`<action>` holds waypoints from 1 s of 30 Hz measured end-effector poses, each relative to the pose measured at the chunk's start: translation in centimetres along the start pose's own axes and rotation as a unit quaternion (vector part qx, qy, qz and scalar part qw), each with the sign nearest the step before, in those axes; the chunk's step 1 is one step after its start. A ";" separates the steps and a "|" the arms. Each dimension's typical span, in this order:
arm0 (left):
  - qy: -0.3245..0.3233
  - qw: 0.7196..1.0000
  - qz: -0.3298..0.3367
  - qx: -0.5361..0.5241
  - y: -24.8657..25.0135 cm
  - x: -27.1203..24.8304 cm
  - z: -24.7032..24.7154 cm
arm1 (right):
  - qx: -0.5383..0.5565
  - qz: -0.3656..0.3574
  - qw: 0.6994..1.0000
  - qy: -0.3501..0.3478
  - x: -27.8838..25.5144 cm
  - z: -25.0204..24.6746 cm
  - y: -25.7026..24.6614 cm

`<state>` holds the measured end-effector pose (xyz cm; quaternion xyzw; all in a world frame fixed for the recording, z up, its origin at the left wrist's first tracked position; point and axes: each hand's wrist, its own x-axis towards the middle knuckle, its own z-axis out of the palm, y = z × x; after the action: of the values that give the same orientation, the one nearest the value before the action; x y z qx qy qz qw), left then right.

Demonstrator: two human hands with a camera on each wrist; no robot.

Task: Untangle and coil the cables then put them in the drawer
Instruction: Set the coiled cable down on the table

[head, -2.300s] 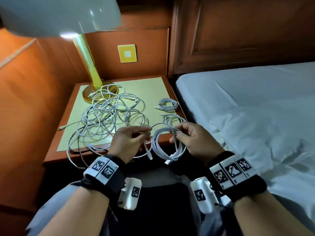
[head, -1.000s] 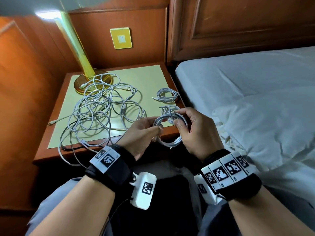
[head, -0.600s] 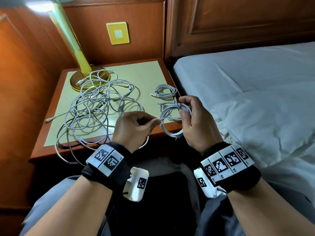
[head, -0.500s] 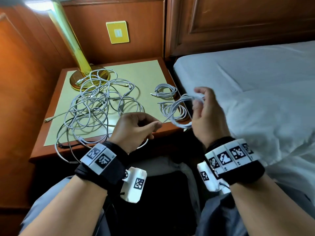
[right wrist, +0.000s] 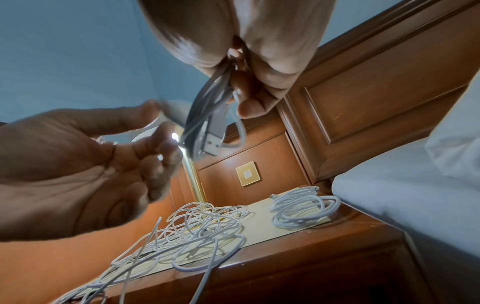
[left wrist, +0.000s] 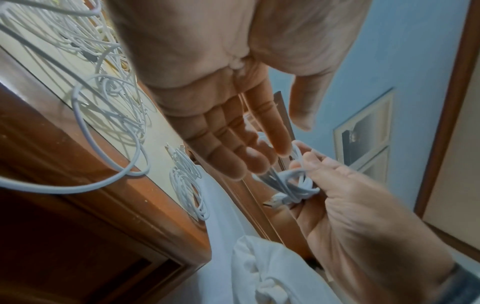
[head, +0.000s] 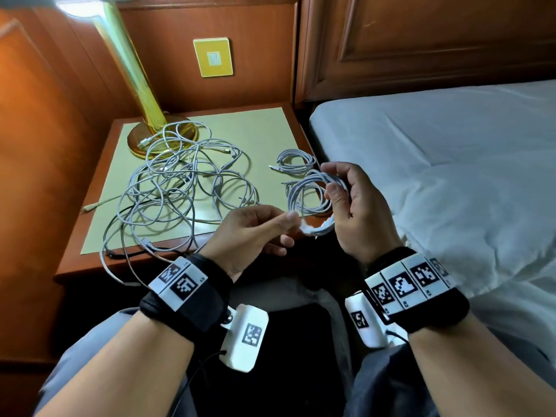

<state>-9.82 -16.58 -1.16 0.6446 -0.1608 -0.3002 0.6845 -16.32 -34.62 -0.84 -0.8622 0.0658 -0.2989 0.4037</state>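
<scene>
Coil (head: 313, 203) light, limp, springy | my right hand (head: 355, 206) clamps its 3 o'clock side, pinch bundled strands | left hand (head: 255, 230) loose, empty.

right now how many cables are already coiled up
3. One coil lies on the nightstand at its bed-side edge, a second coil just in front of it, and the third coil is held in the right hand. The rest is one tangled pile.
</scene>
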 end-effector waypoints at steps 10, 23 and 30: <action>0.065 0.994 -0.022 -0.084 0.2 0.8 0.0 | 0.090 0.023 0.995 -0.019 0.0 -0.2 -0.8; -0.002 0.994 0.061 -0.085 0.1 1.9 0.5 | 0.149 0.051 0.977 -0.146 -0.4 -0.2 -1.6; 0.041 0.982 0.087 0.160 -0.5 2.3 -0.5 | 0.107 0.015 0.985 -0.131 -0.3 -0.2 -1.5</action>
<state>-7.89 -17.63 -2.12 0.7409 -0.2344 -0.1833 0.6021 -16.90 -33.68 0.20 -0.8445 -0.0074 -0.1823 0.5035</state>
